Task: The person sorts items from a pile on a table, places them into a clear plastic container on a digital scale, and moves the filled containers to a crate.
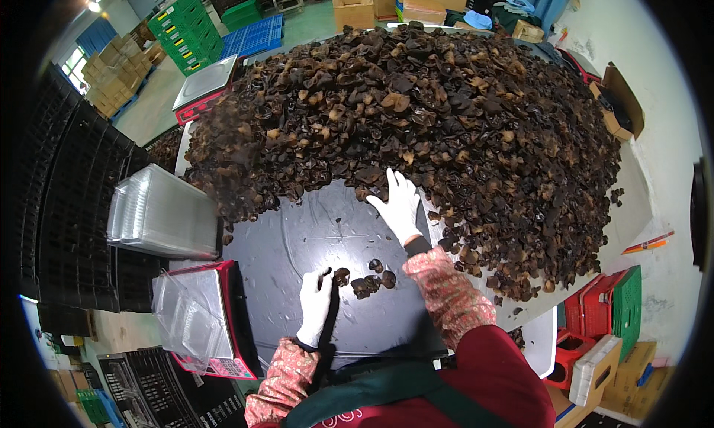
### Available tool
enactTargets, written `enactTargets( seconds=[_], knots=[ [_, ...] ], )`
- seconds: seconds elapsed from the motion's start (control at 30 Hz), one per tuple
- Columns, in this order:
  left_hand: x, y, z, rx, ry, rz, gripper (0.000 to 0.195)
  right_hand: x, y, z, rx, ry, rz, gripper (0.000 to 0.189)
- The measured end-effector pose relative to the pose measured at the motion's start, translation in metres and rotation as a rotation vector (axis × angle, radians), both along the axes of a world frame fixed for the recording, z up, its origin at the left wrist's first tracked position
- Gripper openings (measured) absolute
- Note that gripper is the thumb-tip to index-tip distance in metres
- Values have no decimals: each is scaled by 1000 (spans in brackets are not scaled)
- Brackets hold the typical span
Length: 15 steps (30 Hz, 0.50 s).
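Note:
A large heap of dark brown wood ear mushrooms (390,99) covers the far side and right of the table. At its near edge lies my right hand (399,207), in a white glove, thumb spread from the fingers and fingertips touching the mushrooms. My left hand (315,305), also gloved in white, is low over the dark grey tabletop (279,260). Between its thumb and fingers is a dark patch; whether that is a mushroom piece or shadow is unclear. Just right of it lie several loose mushroom pieces (365,286).
Left of the tabletop stands a stack of clear plastic trays (164,210). Nearer me, clear plastic lids or trays (187,311) rest on a red-framed weighing scale (231,316). Another scale (206,85) is at the far left. Red and green crates (599,305) stand at right.

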State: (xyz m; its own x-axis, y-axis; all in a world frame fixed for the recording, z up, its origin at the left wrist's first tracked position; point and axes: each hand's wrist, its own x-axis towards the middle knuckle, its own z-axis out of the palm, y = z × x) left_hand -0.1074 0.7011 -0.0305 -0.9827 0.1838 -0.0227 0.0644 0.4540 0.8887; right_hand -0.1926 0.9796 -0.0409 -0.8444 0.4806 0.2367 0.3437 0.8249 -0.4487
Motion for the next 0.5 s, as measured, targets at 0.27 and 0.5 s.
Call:
enactTargets(
  seconds=[0.27, 0.5],
  knots=[
    [-71, 28, -17, 74, 165, -4, 36, -36, -17, 10, -47, -18, 471, 53],
    [-92, 24, -12, -10, 149, -285, 62, 54, -28, 37, -661, 73, 826, 51]
  ],
)
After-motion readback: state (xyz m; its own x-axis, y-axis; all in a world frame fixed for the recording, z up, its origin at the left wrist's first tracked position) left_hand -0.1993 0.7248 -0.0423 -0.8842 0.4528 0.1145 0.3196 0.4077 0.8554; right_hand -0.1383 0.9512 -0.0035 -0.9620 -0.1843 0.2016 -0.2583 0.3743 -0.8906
